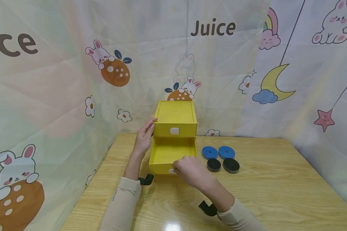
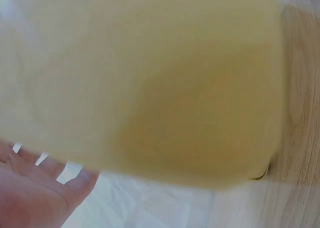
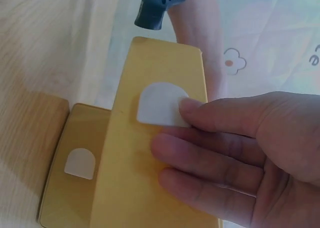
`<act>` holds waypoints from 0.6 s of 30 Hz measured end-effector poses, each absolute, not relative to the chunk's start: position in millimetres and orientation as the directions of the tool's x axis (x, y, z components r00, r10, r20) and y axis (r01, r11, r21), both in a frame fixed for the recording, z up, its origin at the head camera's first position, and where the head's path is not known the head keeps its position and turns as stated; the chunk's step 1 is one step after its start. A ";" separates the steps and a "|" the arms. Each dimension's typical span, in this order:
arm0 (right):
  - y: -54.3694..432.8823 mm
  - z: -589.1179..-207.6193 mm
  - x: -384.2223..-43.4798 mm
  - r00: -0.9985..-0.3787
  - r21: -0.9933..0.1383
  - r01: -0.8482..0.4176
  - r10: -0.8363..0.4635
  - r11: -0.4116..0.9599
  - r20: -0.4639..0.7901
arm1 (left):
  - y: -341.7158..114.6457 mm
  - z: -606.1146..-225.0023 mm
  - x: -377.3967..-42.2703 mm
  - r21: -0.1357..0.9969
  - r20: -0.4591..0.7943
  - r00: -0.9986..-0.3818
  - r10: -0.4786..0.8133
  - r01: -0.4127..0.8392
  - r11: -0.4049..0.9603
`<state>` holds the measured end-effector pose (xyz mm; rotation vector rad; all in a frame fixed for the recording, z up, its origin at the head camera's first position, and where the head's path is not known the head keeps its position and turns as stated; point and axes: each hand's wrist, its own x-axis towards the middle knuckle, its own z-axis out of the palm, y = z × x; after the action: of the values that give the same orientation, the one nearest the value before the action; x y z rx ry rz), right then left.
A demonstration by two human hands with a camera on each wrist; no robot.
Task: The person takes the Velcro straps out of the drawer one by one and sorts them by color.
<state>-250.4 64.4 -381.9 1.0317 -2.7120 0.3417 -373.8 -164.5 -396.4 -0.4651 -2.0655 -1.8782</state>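
Note:
A yellow two-drawer box [image 1: 175, 112] stands on the table, its upper drawer [image 1: 162, 130] closed and its lower drawer [image 1: 173, 147] pulled out, with nothing seen inside. My right hand [image 1: 191, 170] pinches the white tab [image 3: 162, 105] on the lower drawer's front; the right wrist view shows the thumb on the tab and the other fingers beside it. My left hand [image 1: 144, 136] rests against the box's left side near its top front corner. In the left wrist view the box's side fills much of the picture, blurred, with fingers partly hidden by its edge.
Right of the box lie two blue discs [image 1: 209, 152] and two black discs [image 1: 214, 165] on the wooden table [image 1: 263, 186]. A printed cloth [image 1: 150, 64] hangs behind the box and at both sides. Black wrist mounts [image 1: 208, 208] stick out by both forearms.

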 end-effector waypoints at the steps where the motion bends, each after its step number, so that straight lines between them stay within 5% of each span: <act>1: 64.0 -382.1 -250.8 -0.732 -0.136 -0.670 -0.618 0.730 0.285 | -164.6 -396.4 -373.7 0.896 0.435 -0.900 0.029 0.436 0.087; 18: 66.0 -397.2 -272.8 -0.667 -0.095 -0.694 -0.587 0.714 0.459 | -164.7 -398.1 -374.0 0.892 0.443 -0.896 0.028 0.444 0.089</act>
<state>-272.8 66.0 -397.2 0.9901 -2.5220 0.3679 -374.0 -164.7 -398.1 -0.4680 -2.0599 -1.8717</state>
